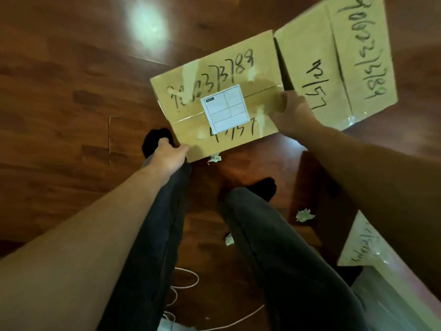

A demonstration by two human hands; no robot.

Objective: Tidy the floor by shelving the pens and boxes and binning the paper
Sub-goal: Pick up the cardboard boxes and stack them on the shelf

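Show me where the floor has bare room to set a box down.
Bare floor lies left of the held box. It is crowded right, where a second box sits close, and near the feet, with paper scraps and a cord.

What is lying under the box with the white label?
A crumpled paper scrap peeks from beneath the labelled cardboard box near its front edge, on the wooden floor. Anything else under it is hidden.
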